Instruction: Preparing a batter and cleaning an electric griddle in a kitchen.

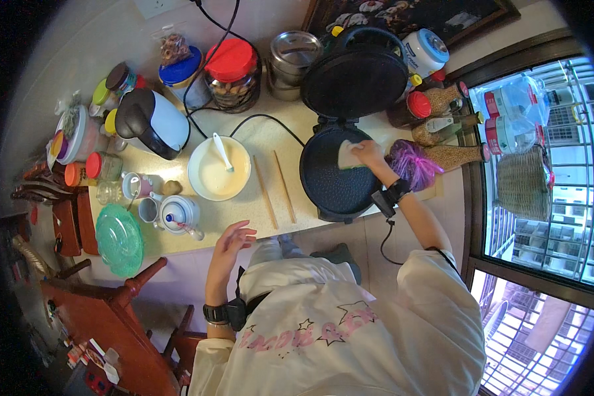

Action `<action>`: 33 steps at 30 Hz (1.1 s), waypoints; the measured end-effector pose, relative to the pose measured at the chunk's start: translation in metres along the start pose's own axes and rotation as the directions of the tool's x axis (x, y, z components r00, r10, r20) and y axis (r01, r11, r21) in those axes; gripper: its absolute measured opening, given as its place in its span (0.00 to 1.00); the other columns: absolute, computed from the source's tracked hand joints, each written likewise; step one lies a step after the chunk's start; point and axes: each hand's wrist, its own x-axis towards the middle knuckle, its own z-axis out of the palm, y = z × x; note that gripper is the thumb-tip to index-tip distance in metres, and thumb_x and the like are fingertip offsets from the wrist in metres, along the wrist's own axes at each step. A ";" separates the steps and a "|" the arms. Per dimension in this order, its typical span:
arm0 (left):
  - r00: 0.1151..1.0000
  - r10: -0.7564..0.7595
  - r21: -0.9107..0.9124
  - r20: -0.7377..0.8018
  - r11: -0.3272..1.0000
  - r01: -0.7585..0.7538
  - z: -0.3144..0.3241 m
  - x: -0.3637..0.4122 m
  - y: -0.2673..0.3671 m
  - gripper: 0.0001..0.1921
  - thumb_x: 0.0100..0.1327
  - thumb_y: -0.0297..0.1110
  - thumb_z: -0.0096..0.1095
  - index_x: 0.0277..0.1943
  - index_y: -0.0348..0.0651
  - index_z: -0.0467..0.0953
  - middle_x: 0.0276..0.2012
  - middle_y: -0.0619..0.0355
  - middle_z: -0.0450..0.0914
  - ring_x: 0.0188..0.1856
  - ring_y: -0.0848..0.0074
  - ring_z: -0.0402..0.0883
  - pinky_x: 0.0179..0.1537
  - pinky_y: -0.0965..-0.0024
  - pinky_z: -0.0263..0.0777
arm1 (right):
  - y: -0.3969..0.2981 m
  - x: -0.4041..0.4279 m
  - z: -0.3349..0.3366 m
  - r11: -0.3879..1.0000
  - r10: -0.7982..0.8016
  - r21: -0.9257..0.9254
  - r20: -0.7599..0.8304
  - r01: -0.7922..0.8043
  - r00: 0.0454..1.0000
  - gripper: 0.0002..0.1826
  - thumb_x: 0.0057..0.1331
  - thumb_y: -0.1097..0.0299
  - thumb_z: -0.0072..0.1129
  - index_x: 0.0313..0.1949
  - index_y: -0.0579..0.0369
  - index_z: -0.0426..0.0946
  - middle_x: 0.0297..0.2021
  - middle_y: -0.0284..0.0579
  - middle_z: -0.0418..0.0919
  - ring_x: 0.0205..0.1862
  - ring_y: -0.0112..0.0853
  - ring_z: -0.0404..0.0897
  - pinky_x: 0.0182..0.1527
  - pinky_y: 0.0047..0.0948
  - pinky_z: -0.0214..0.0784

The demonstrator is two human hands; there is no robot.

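My right hand (369,153) grips a pale cloth or sponge (347,154) over the dark lower plate (339,185) of an electric baking pan. The pan's round lid (355,79) stands raised on its hinge at the back. My left hand (233,238) hangs by the table's front edge, fingers apart and nothing in it. Two wooden chopsticks (264,192) lie to the left of the pan. Farther left is a white bowl (193,183) of creamy yellow batter. A white brush or spatula (222,151) leans in that bowl, its tip partly sunk in the batter.
Left of the bowl are a white teapot (180,213), cups and a green glass dish (120,240) at the edge. Jars, a steel pot (293,59) and bottles of beans (453,157) line the back and right. A black cord (272,119) crosses the table to the pan.
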 end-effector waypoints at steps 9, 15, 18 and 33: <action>1.000 -0.004 -0.010 0.022 1.000 0.004 0.002 0.001 -0.003 0.20 0.63 0.41 0.51 0.54 0.40 0.68 0.43 0.53 0.77 0.44 0.73 0.75 0.47 0.70 0.67 | 0.014 0.072 0.073 0.940 -0.229 -0.274 -0.057 0.205 0.972 0.17 0.55 0.59 0.46 0.22 0.60 0.76 0.27 0.58 0.77 0.33 0.52 0.75 0.40 0.47 0.66; 1.000 0.003 -0.015 -0.007 1.000 -0.004 0.001 -0.003 -0.009 0.21 0.62 0.42 0.52 0.55 0.39 0.67 0.43 0.53 0.77 0.45 0.73 0.75 0.47 0.70 0.67 | -0.003 0.077 0.083 0.887 -0.313 -0.325 0.096 0.327 0.945 0.15 0.55 0.61 0.46 0.33 0.56 0.79 0.31 0.59 0.77 0.39 0.51 0.74 0.46 0.43 0.67; 1.000 0.009 -0.030 -0.010 1.000 -0.009 0.004 -0.005 -0.007 0.21 0.63 0.42 0.51 0.54 0.39 0.68 0.43 0.53 0.77 0.45 0.73 0.75 0.47 0.70 0.67 | -0.014 0.066 0.092 0.898 -0.333 -0.275 0.081 0.342 0.939 0.15 0.55 0.62 0.48 0.37 0.53 0.79 0.35 0.57 0.77 0.43 0.50 0.73 0.48 0.42 0.66; 1.000 0.020 -0.043 -0.018 0.999 -0.021 0.009 -0.013 -0.005 0.15 0.64 0.32 0.48 0.52 0.39 0.69 0.41 0.55 0.77 0.43 0.75 0.75 0.46 0.73 0.67 | -0.091 0.035 0.010 0.777 -0.430 0.592 0.254 0.213 0.866 0.10 0.53 0.70 0.55 0.33 0.62 0.77 0.26 0.42 0.78 0.27 0.29 0.75 0.30 0.27 0.66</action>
